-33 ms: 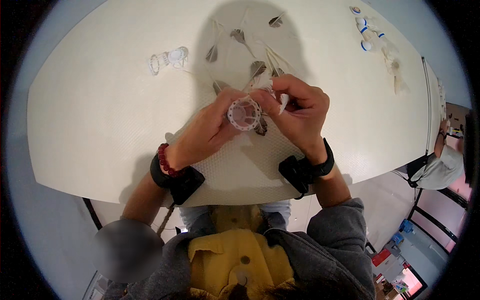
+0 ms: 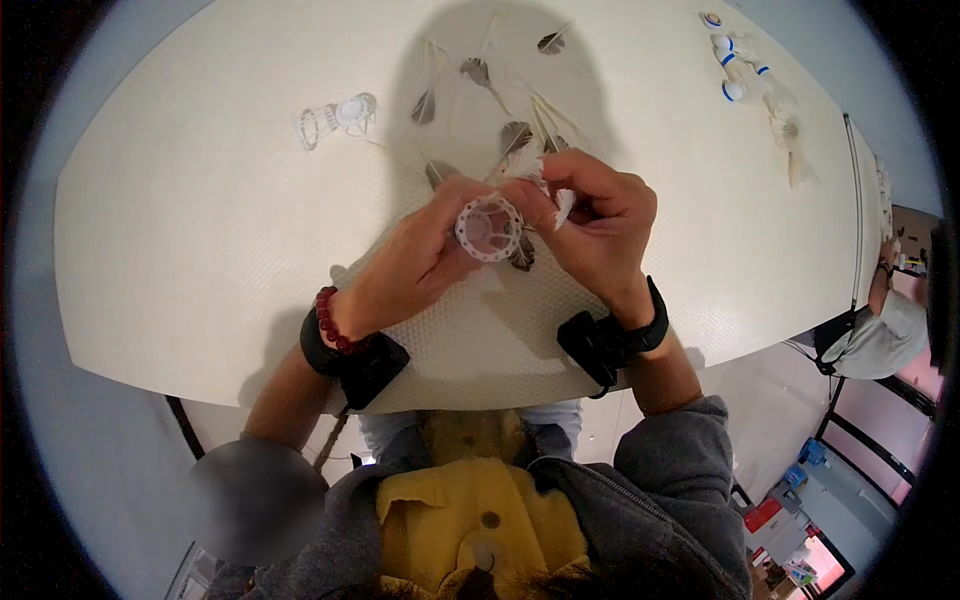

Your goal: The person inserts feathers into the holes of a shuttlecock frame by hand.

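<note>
A white plastic shuttlecock frame (image 2: 490, 230), its round rim pierced with small holes, is gripped by my left hand (image 2: 420, 245) with the rim tilted up at me. My right hand (image 2: 605, 220) closes on a white feather (image 2: 565, 208), with thumb and forefinger pinched at the frame's far right edge. More white feather parts (image 2: 530, 175) show between the two hands; where their quills end is hidden. Just beyond the hands lie dark-tipped feathers (image 2: 516, 137), and one grey feather (image 2: 521, 255) rests below, beside the frame.
Another white frame piece (image 2: 338, 118) lies on its side at the left of the pale textured table (image 2: 200, 240). Several loose feathers (image 2: 476, 72) are spread farther back. White pieces with blue bands (image 2: 733, 92) sit at far right. A person in a light shirt (image 2: 880, 335) is beyond the right edge.
The white feather in my right hand has tilted very slightly. Everything else stays put.
</note>
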Motion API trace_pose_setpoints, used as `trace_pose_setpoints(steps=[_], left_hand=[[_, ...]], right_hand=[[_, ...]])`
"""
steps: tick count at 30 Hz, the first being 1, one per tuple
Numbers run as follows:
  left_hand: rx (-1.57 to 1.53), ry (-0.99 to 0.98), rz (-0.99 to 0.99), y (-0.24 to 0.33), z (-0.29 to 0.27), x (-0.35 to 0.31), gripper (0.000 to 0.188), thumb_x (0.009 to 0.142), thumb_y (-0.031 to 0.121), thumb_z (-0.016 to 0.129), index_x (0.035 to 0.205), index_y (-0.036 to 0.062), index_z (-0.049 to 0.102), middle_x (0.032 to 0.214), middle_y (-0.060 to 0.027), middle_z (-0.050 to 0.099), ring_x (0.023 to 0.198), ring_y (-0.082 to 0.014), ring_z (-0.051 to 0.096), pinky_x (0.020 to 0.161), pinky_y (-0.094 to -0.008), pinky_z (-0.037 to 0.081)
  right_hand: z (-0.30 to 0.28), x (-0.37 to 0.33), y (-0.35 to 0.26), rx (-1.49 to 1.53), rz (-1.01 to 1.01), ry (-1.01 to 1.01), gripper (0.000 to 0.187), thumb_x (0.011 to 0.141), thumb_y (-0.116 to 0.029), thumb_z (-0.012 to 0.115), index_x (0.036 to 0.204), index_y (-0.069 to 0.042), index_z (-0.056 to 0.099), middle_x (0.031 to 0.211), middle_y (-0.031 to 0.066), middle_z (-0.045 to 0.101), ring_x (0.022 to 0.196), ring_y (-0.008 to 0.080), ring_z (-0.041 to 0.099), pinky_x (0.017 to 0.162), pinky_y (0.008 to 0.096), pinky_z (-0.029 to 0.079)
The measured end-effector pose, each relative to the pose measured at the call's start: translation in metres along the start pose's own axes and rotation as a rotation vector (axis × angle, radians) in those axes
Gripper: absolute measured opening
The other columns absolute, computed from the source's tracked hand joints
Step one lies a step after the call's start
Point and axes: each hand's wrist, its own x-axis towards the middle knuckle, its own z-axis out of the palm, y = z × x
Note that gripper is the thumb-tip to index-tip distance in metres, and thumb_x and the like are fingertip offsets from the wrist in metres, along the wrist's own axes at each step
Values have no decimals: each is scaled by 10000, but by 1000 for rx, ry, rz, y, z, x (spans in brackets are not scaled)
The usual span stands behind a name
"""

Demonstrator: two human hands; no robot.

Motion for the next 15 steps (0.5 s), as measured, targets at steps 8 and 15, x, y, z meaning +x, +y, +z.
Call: trace_pose_setpoints(steps=[8,15], left_hand=[[4,0,-1,5,0,1,316,850,42,521,1152,32,429,932,-128,587,834,-227,591,713,-314,451],[-5,2,38,0,-1,0,317,845,22,505,1152,28,425,938,-126,585,835,-227,592,709,-311,452]], right_hand=[[-1,2,-4,-118,-75,-60,116,754,-98,723,754,-24,633,575,-36,541,481,-17,384,403,154,254],[3,2,-1,-81,-76,-37,125,747,-91,728,719,-27,624,577,-28,540,487,-4,393,410,163,267]])
